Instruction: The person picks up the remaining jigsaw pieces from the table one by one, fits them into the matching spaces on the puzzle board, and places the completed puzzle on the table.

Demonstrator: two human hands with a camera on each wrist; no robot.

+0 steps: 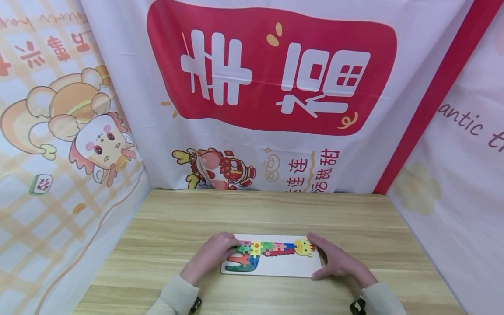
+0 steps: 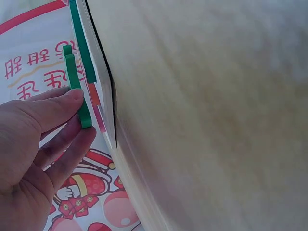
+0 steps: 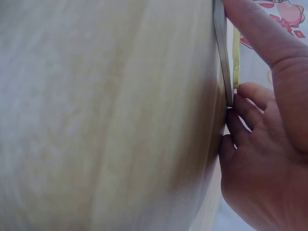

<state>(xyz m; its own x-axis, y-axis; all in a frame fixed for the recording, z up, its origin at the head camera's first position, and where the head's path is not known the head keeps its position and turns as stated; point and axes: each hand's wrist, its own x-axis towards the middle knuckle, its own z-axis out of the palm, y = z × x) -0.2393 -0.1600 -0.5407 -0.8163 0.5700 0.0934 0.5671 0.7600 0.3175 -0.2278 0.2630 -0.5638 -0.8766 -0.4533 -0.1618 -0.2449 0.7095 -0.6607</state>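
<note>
Nearest the head camera are two pale sleeve cuffs at the table's near edge, and from them the hands reach to a flat white puzzle board carrying a colourful giraffe jigsaw [image 1: 271, 258] in the middle of the light wooden table [image 1: 275, 210]. The left hand [image 1: 210, 258] lies over the board's left end, and in the left wrist view its fingers [image 2: 53, 108] pinch a green wooden puzzle piece [image 2: 77, 91] that stands lifted clear of the board's face. The right hand [image 1: 334, 261] steadies the right end beside the yellow giraffe head, thumb [image 3: 260, 36] along the top and curled fingers against the board's edge, so it grips the board. Around them hang printed cloth backdrops, a red panel with white characters [image 1: 271, 70] behind and cartoon figures to the left. As I judge it, the green piece is held only at its edge and could slip from the pinch, and a tug on it might drag neighbouring pieces loose or skid the thin board across the smooth table
</note>
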